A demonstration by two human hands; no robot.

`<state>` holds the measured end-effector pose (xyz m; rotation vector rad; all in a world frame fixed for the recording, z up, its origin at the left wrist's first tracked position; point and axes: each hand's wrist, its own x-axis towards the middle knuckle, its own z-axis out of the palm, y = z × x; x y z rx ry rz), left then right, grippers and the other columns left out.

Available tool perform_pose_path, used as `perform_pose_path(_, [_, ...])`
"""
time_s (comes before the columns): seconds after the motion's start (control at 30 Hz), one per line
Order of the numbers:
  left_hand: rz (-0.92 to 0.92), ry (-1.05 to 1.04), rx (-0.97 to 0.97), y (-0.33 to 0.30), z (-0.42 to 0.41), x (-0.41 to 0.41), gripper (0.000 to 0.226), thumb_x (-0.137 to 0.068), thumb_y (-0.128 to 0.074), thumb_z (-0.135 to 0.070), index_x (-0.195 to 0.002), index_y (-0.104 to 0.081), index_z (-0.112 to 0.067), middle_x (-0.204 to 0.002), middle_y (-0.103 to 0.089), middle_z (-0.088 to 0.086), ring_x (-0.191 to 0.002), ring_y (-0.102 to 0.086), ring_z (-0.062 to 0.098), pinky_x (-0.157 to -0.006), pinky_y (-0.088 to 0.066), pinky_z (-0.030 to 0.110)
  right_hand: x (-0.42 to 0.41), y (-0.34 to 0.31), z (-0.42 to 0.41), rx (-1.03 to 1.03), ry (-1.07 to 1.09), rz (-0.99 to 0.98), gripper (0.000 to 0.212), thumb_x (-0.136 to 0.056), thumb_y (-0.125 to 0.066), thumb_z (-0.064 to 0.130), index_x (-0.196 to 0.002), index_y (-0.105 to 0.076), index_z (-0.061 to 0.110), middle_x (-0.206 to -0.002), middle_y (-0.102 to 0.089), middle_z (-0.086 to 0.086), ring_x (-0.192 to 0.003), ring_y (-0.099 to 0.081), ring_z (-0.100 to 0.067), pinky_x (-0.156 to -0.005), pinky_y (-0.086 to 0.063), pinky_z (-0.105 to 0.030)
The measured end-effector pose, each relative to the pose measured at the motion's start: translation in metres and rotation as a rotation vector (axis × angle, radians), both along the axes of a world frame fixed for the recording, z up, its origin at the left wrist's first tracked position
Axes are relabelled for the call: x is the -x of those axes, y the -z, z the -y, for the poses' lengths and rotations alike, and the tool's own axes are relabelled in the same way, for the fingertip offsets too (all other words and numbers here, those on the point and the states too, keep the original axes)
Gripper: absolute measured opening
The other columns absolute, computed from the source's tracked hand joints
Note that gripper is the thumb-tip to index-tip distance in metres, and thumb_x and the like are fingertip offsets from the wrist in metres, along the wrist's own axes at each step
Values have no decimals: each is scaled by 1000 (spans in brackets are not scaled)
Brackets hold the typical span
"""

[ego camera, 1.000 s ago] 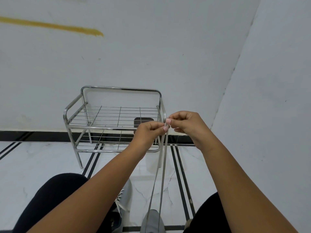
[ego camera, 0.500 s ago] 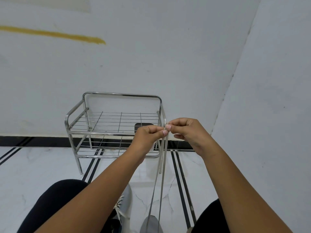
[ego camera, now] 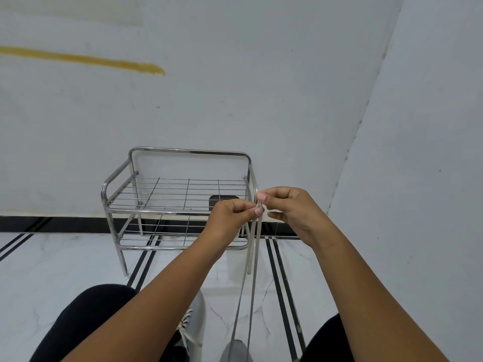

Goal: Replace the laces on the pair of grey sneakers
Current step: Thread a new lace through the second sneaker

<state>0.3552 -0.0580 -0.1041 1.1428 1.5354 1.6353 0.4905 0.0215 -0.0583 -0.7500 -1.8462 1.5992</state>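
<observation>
Two grey strands of a lace (ego camera: 248,283) run taut from a grey sneaker (ego camera: 236,352) at the bottom edge up to my hands. My left hand (ego camera: 230,215) and my right hand (ego camera: 285,207) meet at chest height and both pinch the lace ends together between thumb and fingers. A second grey sneaker (ego camera: 194,317) with white laces lies on the floor to the left, partly hidden behind my left forearm.
A steel two-tier wire rack (ego camera: 180,199) stands against the white wall just behind my hands. A dark object (ego camera: 222,198) lies on its top shelf. White marble floor with black stripes (ego camera: 282,283); my knees in black trousers (ego camera: 86,320) frame the sneakers. A wall corner lies to the right.
My hands stay together on the lace ends, with small finger shifts. The camera has tilted up a little, so the sneakers sit lower in view.
</observation>
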Motion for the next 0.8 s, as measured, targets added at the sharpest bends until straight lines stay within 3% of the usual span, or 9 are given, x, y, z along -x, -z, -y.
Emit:
perform_pose_path(0.33, [-27, -12, 1, 1, -1, 0, 15, -83, -72, -20, -94, -76, -11, -93, -74, 6, -95, -69, 18, -97, -51, 38, -1, -1, -2, 43, 21, -19, 16, -85, -71, 23, -97, -75, 13, -89, -74, 6, -77, -67, 1, -83, -51, -25])
perform_pose_path(0.47, [-46, -18, -1, 1, -1, -1, 14, -84, -71, -20, -94, -76, -12, -93, -74, 5, -94, -69, 16, -95, -52, 34, 0, 0, -3, -11, 14, 32, 20, -83, -73, 27, -95, -76, 12, -98, -75, 0, -94, -67, -5, -88, -50, -29])
perform_pose_path(0.57, [-48, 1, 4, 2, -2, -1, 15, -84, -71, -22, -95, -76, -13, -94, -74, 5, -95, -69, 15, -94, -52, 31, 1, 1, -2, -34, 25, 19, 18, -83, -73, 25, -92, -76, 10, -97, -75, -4, -91, -68, -3, -82, -48, -23])
perform_pose_path(0.8, [-47, 0, -1, 3, 0, 0, 15, -83, -71, -22, -94, -76, -12, -93, -74, 5, -95, -69, 16, -92, -51, 29, 2, 4, -3, 0, 34, 5, 22, -80, -75, 27, -95, -76, 12, -96, -75, 2, -94, -66, -5, -83, -46, -23])
